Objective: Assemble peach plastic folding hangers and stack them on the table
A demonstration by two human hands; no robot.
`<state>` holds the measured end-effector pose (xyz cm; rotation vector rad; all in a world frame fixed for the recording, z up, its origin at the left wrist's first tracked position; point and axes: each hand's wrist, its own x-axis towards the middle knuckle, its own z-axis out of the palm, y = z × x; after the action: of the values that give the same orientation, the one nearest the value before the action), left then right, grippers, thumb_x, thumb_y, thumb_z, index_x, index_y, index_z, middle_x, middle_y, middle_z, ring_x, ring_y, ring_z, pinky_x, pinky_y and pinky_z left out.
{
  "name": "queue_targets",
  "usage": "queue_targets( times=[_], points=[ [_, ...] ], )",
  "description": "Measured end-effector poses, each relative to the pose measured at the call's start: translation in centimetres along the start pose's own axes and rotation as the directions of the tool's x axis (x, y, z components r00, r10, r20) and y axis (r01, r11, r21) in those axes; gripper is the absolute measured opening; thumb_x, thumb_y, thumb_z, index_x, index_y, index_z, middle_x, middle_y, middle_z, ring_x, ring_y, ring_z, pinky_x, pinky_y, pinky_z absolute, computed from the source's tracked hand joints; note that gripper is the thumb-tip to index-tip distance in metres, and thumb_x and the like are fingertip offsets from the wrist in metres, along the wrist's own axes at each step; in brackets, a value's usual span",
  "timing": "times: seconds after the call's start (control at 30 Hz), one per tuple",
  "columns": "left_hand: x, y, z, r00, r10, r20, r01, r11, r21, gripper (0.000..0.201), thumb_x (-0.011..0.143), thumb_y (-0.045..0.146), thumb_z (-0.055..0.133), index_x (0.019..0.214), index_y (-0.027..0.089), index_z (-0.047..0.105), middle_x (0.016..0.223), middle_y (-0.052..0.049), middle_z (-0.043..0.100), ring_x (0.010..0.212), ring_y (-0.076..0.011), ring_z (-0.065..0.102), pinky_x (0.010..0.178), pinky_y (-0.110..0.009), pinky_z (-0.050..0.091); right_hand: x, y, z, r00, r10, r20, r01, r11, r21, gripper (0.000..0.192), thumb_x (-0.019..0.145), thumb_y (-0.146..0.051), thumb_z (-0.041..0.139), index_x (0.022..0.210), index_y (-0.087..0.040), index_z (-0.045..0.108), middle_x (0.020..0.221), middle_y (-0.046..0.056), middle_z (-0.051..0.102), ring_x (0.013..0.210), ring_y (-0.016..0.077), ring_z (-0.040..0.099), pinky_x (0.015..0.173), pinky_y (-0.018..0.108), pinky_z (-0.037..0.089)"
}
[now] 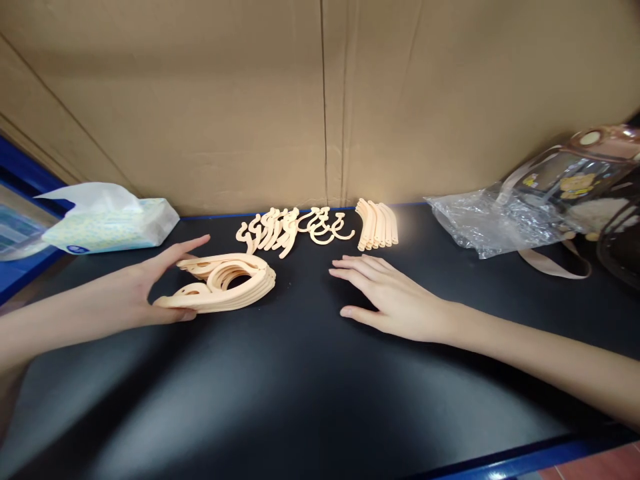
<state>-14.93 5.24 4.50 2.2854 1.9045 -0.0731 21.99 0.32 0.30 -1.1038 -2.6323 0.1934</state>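
My left hand [135, 287] is around the left end of a stack of peach plastic hanger parts [245, 293], curved pieces with a round opening. Its thumb lies along the near side and its index finger stretches out past the far side; the other fingers are partly hidden behind the stack. My right hand [385, 293] rests palm down on the black table, fingers extended and holding nothing. Beyond the hands lie several peach curved arms with hooked ends [273, 229], several loose peach hooks [325, 227], and a neat row of slim peach arms [376, 225].
A tissue pack [115, 223] sits at the back left. Crumpled clear plastic wrap [485, 217] and a transparent bag with a strap [575, 180] are at the back right. Cardboard [225, 100] stands behind the black table [300, 400], which has a blue edge.
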Motion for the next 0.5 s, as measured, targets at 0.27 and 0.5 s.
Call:
queue_targets(
  times=[0.27,0.5],
  points=[
    [0.1,-1.0,0.4,0.996,0.013,0.090,-0.010,0.999,-0.033,0.112,0.058,0.058,0.061,0.149,0.023,0.005,0.132,-0.005,0.051,0.108,-0.0263,0.060,0.095,-0.032,0.043,7.1,-1.7,2.6,0.993,-0.067,-0.097,0.075,0.994,0.083,0.048,0.086,-0.039,0.059,0.121,-0.007,0.057,0.115,0.012,0.061,0.108,0.0253,0.052,0.096,0.040,0.041],
    [0.2,-1.9,0.6,0.996,0.028,0.085,-0.025,0.999,-0.035,0.110,0.059,0.056,0.062,0.148,0.024,0.007,0.125,-0.004,0.054,0.099,-0.0232,0.064,0.092,-0.030,0.044,9.5,-1.9,3.9,0.986,-0.061,-0.155,0.093,0.974,0.205,0.042,0.083,-0.045,0.061,0.113,-0.015,0.062,0.107,0.007,0.062,0.102,0.0220,0.052,0.092,0.037,0.039]
  ],
)
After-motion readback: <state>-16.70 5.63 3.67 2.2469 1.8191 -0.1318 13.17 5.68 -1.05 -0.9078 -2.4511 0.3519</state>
